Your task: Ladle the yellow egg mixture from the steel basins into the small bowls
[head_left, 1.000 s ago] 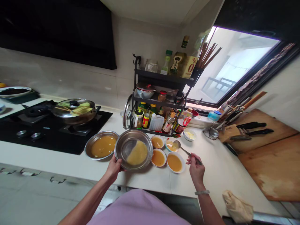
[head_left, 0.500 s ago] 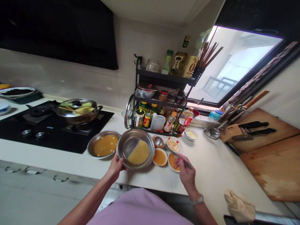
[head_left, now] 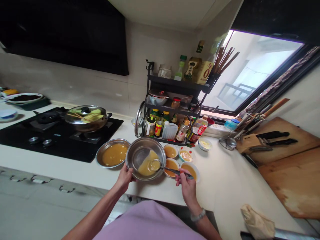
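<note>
My left hand (head_left: 125, 177) grips the near left rim of a steel bowl (head_left: 135, 156), which is tilted so its yellowish liquid (head_left: 147, 168) pools on the right side. In my right hand (head_left: 186, 182) is the dark handle of a ladle (head_left: 155, 164), its round head down in that liquid. Just right of the steel bowl stand small bowls of orange-yellow liquid: one behind (head_left: 171, 151), one in the middle (head_left: 172, 166) partly under the ladle handle, and one at the right (head_left: 191, 169). Behind them sits a patterned bowl (head_left: 186, 155) with paler contents.
A second steel basin (head_left: 111, 153) of yellow liquid with pale bits stands left, beside the black stove (head_left: 75, 150) and a lidded pan (head_left: 86, 125). At the back is a black rack (head_left: 175, 108) of bottles. Right are a knife block (head_left: 247, 143), cutting boards (head_left: 287, 186) and a cloth (head_left: 257, 221).
The ladle has moved left and down, from above the back small bowl into the steel bowl's liquid. My right hand moved left with it; my left hand still holds the bowl.
</note>
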### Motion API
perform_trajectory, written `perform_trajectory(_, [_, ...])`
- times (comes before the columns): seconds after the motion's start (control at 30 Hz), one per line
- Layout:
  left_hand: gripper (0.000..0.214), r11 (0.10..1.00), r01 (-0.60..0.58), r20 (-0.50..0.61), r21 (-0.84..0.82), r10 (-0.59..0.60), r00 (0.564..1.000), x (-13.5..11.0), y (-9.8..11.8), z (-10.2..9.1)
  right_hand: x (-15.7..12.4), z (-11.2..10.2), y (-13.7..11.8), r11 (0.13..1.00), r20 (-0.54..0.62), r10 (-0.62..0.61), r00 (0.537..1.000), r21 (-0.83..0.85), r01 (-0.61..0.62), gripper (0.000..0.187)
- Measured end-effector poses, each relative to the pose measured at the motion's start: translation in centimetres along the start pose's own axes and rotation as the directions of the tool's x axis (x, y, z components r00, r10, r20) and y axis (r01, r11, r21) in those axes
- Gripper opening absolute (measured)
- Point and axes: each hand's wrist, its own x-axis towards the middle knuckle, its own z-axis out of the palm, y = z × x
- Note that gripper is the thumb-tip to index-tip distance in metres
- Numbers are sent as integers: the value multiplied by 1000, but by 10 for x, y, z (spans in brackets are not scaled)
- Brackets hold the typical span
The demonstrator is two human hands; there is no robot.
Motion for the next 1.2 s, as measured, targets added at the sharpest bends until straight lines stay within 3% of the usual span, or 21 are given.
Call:
perform_trajectory(0.2, [37, 1000, -7, -25, 10, 7, 1000, -2, 2, 0, 1, -5, -1, 995, -78, 62, 995, 79, -56, 39])
perform_trajectory(0.47, [40, 1000, 7, -10, 0, -7, 1000, -3, 0, 0, 3, -7, -9, 984, -97, 97, 991, 157, -81, 37])
perform_trajectory(0.73, [45, 1000, 19, -27, -5, -19, 999, -3, 1, 4, 4, -10, -11, 987, -104, 84, 991, 142, -69, 37])
perform_trajectory(0.97, [46, 1000, 17, -19, -4, -17, 1000, -4, 0, 4, 2, -13, -7, 1000, -33, -12, 999, 25, 13, 41])
perform_trajectory(1.2, [43, 1000, 8, -18, 5, -8, 1000, -2, -1, 5, 7, -14, -8, 996, -101, 35, 994, 84, -26, 38])
